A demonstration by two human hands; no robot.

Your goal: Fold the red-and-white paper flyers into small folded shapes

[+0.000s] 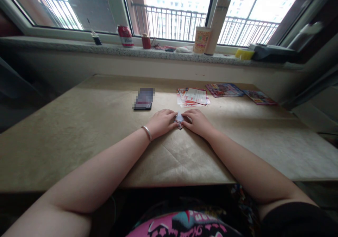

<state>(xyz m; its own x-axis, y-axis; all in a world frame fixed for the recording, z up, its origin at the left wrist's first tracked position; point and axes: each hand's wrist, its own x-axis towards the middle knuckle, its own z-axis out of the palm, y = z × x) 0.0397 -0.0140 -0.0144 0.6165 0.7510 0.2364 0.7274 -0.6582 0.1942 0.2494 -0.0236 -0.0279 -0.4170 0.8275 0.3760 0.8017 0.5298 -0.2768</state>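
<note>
A small folded piece of paper [180, 117], pale on top with a printed, coloured lower end, lies on the table between my hands. My left hand [164, 121], with a silver bangle at the wrist, grips its left side with bent fingers. From the other side my right hand [195, 121] pinches its right edge between thumb and fingers. Parts of the paper are hidden under the fingertips. Just beyond the hands sits a loose pile of printed paper sheets [194, 95]. A dark phone-like object [144, 98], blurred out by pixels, lies to the left.
More colourful printed sheets [224, 89] and another stack [260, 97] lie at the table's [79, 131] back right. On the stone windowsill [111, 50] stand a red can [125, 36], a small red container [145, 41], a patterned paper cup [201, 40], a tall cylinder [217, 26] and a yellow item [244, 54].
</note>
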